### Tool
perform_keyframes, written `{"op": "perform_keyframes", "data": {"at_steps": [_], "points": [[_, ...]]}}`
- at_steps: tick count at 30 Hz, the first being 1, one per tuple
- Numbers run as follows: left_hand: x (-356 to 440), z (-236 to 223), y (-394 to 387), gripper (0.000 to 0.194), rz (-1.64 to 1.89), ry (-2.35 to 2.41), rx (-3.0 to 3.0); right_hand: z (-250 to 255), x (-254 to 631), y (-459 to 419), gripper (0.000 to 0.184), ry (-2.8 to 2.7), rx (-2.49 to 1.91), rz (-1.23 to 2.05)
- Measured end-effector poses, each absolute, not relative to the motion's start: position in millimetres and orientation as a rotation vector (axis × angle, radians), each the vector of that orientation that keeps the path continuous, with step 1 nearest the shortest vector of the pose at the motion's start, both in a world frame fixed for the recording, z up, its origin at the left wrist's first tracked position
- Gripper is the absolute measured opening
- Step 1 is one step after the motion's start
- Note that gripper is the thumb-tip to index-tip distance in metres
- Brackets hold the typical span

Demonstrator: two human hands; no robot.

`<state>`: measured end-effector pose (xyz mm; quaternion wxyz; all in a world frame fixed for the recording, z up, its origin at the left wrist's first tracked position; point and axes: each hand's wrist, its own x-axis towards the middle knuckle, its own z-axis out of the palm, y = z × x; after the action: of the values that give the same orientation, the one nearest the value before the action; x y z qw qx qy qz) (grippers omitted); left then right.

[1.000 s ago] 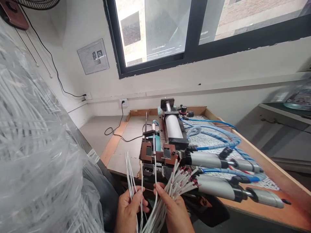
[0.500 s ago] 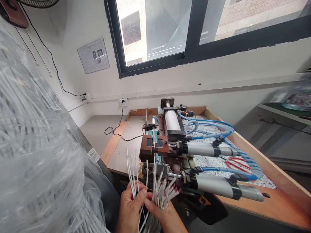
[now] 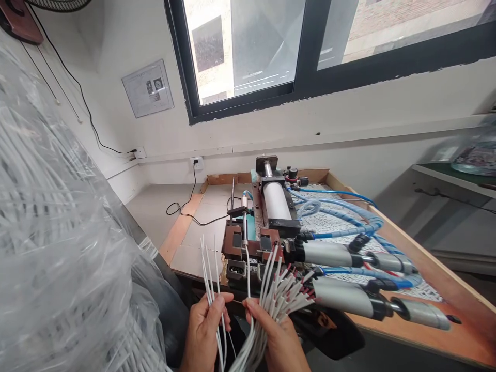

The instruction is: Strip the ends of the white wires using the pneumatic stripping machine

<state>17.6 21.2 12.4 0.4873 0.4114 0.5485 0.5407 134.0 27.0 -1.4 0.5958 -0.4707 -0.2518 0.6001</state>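
Note:
My left hand (image 3: 204, 328) pinches a few thin white cables (image 3: 208, 279) that stand upright between thumb and fingers. My right hand (image 3: 279, 336) is closed around a thick bundle of white cables (image 3: 284, 299), many with reddish ends fanned out to the right. Between its thumb and forefinger rises a single white cable (image 3: 248, 276), its tip at the pneumatic machine. There, two brown jaw blocks (image 3: 233, 242) stand apart with a metal rod (image 3: 245, 222) between them. Lower dark jaws (image 3: 236, 269) sit just beyond my hands.
Silver air cylinders (image 3: 344, 298) and blue hoses (image 3: 349, 233) fill the right of the wooden-edged bench (image 3: 434, 268). White scraps (image 3: 321, 217) lie under them. Plastic-wrapped cables (image 3: 70, 232) rise close on the left. A black cord (image 3: 194, 217) crosses the bench to a wall socket (image 3: 197, 163).
My hands have moved apart, the right one shifting rightward with the bundle. The machine's brown jaws have come nearer and parted, and the lower jaws have parted too.

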Motion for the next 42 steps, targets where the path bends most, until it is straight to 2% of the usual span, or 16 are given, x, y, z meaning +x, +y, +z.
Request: {"op": "perform_keyframes", "data": {"at_steps": [5,13,19,24,36,42], "points": [[17.7,12.8,21.2,0.031,1.252,1.370,1.014,-5.4,132.6,31.0,0.024,-0.537,-1.052,1.493],[20.2,11.9,19.0,0.018,1.193,1.227,1.071,7.4,128.2,29.7,0.026,-0.522,-0.941,1.693],[21.7,0.7,19.1,0.036,1.287,1.228,1.023,9.9,128.7,22.1,0.025,-0.463,-1.002,1.515],[19.7,4.7,18.4,0.027,1.352,1.223,0.927,6.4,134.9,24.2,0.021,-0.545,-1.092,1.399],[15.5,9.3,18.5,0.023,1.383,1.416,1.006,-5.9,134.9,34.0,0.018,-0.494,-1.035,1.521],[20.3,18.5,18.7,0.018,1.301,1.248,1.154,-1.3,124.9,22.3,0.026,-0.686,-0.988,1.551]]}}
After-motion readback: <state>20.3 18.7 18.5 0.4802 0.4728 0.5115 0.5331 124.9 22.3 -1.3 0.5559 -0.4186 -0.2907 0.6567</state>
